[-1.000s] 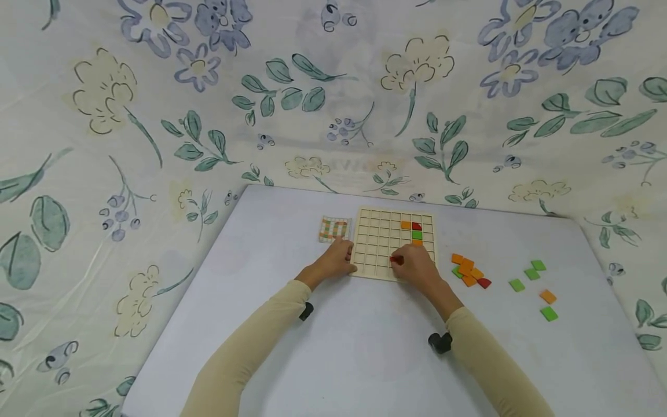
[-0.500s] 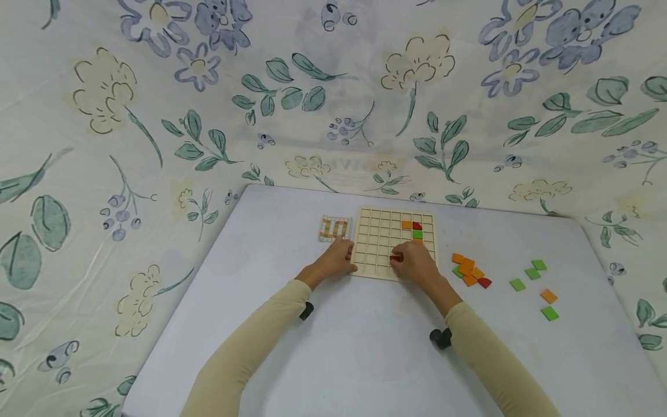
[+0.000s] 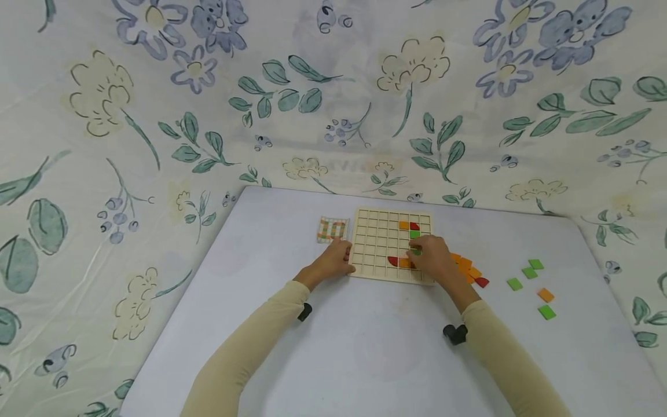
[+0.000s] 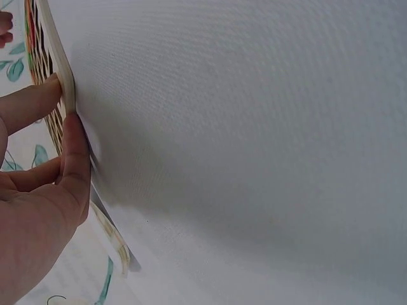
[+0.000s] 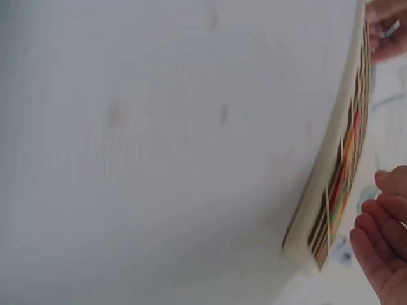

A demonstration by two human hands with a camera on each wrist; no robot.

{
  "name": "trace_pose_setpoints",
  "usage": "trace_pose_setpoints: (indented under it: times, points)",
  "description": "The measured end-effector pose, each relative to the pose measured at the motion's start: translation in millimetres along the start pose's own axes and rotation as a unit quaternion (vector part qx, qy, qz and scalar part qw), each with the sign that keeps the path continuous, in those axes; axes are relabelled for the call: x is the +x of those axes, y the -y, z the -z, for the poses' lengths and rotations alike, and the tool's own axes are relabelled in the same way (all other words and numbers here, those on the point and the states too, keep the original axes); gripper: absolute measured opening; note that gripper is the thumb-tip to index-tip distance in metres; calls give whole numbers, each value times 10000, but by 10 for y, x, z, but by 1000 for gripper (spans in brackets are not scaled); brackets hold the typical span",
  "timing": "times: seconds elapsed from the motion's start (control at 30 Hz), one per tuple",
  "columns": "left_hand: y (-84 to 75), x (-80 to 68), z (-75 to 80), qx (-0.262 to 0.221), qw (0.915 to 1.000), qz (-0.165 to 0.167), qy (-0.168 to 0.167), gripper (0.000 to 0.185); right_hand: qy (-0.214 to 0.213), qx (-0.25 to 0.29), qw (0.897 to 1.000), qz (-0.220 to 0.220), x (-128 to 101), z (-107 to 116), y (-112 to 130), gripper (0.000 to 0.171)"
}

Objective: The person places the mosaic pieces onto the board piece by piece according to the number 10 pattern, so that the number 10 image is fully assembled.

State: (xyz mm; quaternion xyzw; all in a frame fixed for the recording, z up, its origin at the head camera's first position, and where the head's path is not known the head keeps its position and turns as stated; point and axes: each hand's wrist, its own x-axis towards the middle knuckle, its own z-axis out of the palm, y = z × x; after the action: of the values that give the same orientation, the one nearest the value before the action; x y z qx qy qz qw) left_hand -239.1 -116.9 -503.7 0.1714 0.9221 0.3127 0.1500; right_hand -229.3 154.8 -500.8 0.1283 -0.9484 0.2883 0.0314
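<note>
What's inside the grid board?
Upper right: an orange tile, a red piece and, below it, a green tile. Lower down: another red piece beside another orange tile. The right hand hides part of the grid board; contents there can't be told.

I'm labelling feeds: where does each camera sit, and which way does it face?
Head: on the head, facing forward-down at the board; left hand, right hand, sleeves show.
Left wrist: on that wrist, facing table and board; left hand large, right fingertips.
Right wrist: on that wrist, facing table and board; right hand, left hand above.
Wrist views share board, table, both hands.
</note>
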Motion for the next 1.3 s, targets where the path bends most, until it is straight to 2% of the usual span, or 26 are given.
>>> trace_pose_setpoints:
  times: [0.13,0.27,0.53,0.77,1.1,1.3]
  points:
    - [-2,-6,6,25,9999,-96,-28,34,-72,-50,9996,-269,-41,174,-211,25]
    - [0,-8,6,42,10000,-44,-2,36,-33,-14,9986,-522,-124,327,-402,25]
    - [2,-22,22,21,10000,15,-8,38,-53,90,9988,-477,-216,414,-679,24]
    - [28,9,-2,6,10000,-54,1,33,250,100,9971,-713,-263,417,-758,29]
    - [46,29,-13,-8,10000,-40,15,32,168,137,9967,-781,-302,407,-794,29]
    - [41,25,-17,-40,10000,72,36,36,0,142,9980,-612,-321,408,-821,27]
